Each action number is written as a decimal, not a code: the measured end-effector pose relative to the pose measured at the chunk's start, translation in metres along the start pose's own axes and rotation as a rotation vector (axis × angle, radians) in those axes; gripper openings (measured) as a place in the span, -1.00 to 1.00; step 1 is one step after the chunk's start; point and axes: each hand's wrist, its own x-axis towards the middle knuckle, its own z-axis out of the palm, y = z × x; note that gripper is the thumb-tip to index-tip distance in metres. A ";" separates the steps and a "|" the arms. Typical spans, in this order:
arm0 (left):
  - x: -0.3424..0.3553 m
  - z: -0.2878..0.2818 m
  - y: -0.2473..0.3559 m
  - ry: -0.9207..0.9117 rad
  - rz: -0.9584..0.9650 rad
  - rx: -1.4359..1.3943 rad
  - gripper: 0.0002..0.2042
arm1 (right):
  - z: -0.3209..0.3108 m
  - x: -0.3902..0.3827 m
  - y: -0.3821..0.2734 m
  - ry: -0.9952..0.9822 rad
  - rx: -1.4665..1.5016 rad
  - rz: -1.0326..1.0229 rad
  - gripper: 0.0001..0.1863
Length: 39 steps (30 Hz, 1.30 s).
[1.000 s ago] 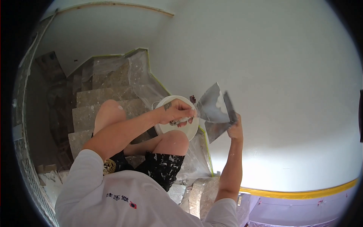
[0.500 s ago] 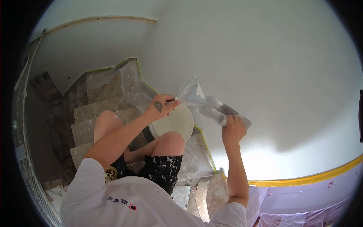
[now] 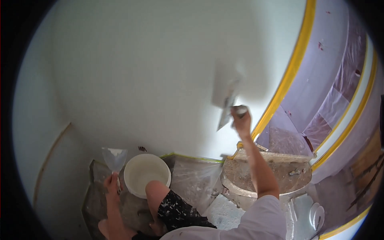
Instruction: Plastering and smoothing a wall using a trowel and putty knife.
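Observation:
My left hand [image 3: 112, 186] is closed round the handle of a wide putty knife [image 3: 115, 160], its blade pointing up with white compound along the top edge. Just right of it stands a white bucket [image 3: 127, 176], pale inside, by my knee. My right hand [image 3: 243, 122] grips a plastering trowel [image 3: 228, 105], a long steel blade seen nearly edge-on in front of the white wall [image 3: 152, 80]. Its shadow falls on the wall close by; whether the blade touches the wall I cannot tell.
Yellow tape [image 3: 294, 74] borders the wall's right edge, with purple surfaces and plastic sheeting [image 3: 328, 112] beyond. Below it sits a rounded stone step [image 3: 268, 172] with debris. Clear sheeting [image 3: 192, 178] covers the stairs along the wall's foot. A wooden strip [image 3: 46, 164] runs at left.
The view has swung right. The putty knife and trowel, close together above the bucket before, are now far apart: the trowel is out at the wall, the knife left of the bucket.

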 end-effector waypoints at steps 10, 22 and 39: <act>-0.008 0.003 -0.009 -0.034 -0.035 0.015 -0.71 | -0.124 0.093 0.050 0.442 -0.214 -0.120 -0.73; -0.015 -0.002 -0.007 -0.009 -0.065 0.049 -0.70 | -0.038 0.092 0.021 0.320 -0.273 -0.273 -0.77; -0.019 -0.011 0.007 0.018 -0.025 -0.031 -0.72 | 0.337 0.036 -0.109 0.036 -0.313 -0.405 -0.57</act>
